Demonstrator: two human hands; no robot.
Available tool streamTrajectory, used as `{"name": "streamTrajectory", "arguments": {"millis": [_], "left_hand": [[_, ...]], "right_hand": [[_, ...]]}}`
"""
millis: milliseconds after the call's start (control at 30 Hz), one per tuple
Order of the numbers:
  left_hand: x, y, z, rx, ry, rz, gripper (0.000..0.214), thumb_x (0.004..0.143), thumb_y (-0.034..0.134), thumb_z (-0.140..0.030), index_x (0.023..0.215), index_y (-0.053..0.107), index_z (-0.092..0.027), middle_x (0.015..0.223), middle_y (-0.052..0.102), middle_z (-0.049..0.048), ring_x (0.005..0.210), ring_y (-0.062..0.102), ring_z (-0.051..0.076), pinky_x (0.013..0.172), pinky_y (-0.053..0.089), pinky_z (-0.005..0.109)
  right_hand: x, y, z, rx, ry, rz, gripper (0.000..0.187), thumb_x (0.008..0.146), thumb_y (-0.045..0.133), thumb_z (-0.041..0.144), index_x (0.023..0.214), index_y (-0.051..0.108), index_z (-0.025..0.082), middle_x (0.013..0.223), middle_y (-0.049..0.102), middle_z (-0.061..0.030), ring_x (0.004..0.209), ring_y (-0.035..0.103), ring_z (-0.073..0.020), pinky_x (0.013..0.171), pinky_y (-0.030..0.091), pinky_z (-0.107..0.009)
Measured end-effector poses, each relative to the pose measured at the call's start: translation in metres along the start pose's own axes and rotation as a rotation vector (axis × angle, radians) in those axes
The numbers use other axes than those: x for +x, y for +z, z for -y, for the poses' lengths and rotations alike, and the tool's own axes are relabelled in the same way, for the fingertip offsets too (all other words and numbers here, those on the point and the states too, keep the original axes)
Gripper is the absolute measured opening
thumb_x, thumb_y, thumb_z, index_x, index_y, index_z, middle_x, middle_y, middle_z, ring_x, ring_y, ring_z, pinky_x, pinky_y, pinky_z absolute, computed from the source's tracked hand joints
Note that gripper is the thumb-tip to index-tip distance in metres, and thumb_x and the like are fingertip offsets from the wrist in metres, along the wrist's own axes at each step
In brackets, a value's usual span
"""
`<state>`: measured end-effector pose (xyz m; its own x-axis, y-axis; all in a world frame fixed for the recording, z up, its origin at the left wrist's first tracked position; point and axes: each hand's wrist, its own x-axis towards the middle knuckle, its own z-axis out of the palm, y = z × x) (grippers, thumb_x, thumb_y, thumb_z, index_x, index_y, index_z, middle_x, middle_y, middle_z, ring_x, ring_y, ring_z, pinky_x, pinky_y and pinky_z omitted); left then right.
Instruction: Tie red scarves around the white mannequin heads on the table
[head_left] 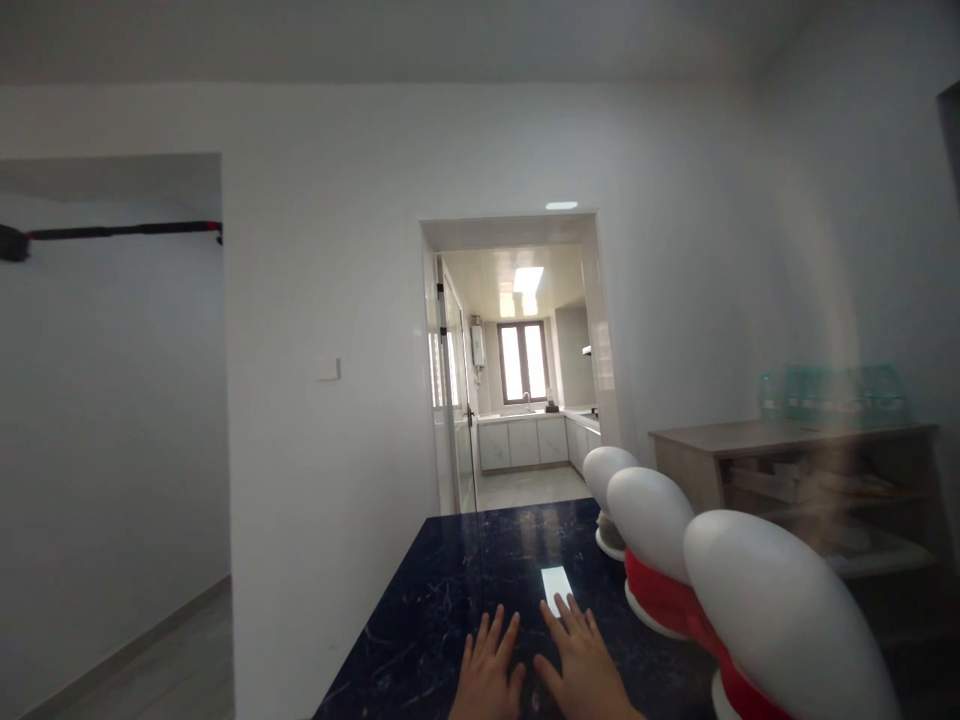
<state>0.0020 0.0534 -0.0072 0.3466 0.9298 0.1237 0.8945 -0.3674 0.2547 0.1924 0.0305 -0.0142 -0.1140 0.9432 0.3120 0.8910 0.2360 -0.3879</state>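
Observation:
My left hand (489, 668) is stretched over the dark blue marbled tabletop (420, 610), palm down with its fingers spread. Beside it, my right hand (581, 660) has the same pose, fingers apart and nothing held. The two thumbs point toward each other with a small gap between them. Just past the right fingertips, a bright rectangular reflection shows on the glossy surface. Whether the palms touch the table or hover slightly above it, I cannot tell.
White rounded chair backs (772, 590), some with red fabric, line the table's right side. A wooden cabinet (795, 437) against the right wall carries shrink-wrapped bottles (847, 395). Ahead, a doorway opens to a kitchen with white cabinets (525, 443). Another opening lies at left.

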Motion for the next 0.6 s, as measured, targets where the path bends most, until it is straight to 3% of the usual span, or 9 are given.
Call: {"name": "streamTrajectory", "arguments": {"millis": [100, 233, 367, 600], "left_hand": [[0.001, 0.000, 0.000, 0.015, -0.007, 0.123, 0.072, 0.092, 0.048, -0.036, 0.162, 0.038, -0.026, 0.174, 0.024, 0.0071, 0.162, 0.020, 0.034, 0.131, 0.018, 0.058], [0.001, -0.001, -0.001, 0.029, -0.017, 0.019, 0.072, 0.093, 0.044, -0.032, 0.164, 0.034, -0.026, 0.175, 0.019, 0.0051, 0.163, 0.016, 0.032, 0.132, 0.015, 0.057], [0.000, -0.004, -0.005, 0.033, -0.016, 0.176, 0.070, 0.091, 0.048, -0.037, 0.160, 0.044, -0.025, 0.171, 0.032, 0.0076, 0.160, 0.027, 0.034, 0.130, 0.021, 0.060], [0.002, 0.002, 0.000, 0.079, -0.001, 0.112, 0.064, 0.092, 0.046, -0.038, 0.155, 0.051, -0.028, 0.168, 0.039, 0.0056, 0.158, 0.034, 0.031, 0.129, 0.026, 0.055]], "right_hand": [[-0.001, -0.003, 0.003, -0.010, 0.011, 0.081, 0.068, 0.092, 0.057, 0.044, 0.156, 0.050, 0.023, 0.169, 0.039, -0.0138, 0.160, 0.028, -0.0360, 0.129, 0.022, -0.057], [-0.001, 0.001, 0.001, 0.013, 0.020, -0.023, 0.072, 0.091, 0.057, 0.040, 0.160, 0.043, 0.025, 0.172, 0.031, -0.0104, 0.162, 0.022, -0.0333, 0.131, 0.020, -0.055], [0.003, 0.013, -0.008, 0.006, 0.029, 0.091, 0.064, 0.089, 0.059, 0.038, 0.152, 0.057, 0.022, 0.166, 0.044, -0.0159, 0.157, 0.034, -0.0377, 0.128, 0.024, -0.055], [0.004, 0.023, -0.016, 0.048, 0.037, 0.055, 0.064, 0.089, 0.062, 0.046, 0.148, 0.060, 0.023, 0.164, 0.047, -0.0168, 0.156, 0.035, -0.0394, 0.128, 0.024, -0.057]]}}
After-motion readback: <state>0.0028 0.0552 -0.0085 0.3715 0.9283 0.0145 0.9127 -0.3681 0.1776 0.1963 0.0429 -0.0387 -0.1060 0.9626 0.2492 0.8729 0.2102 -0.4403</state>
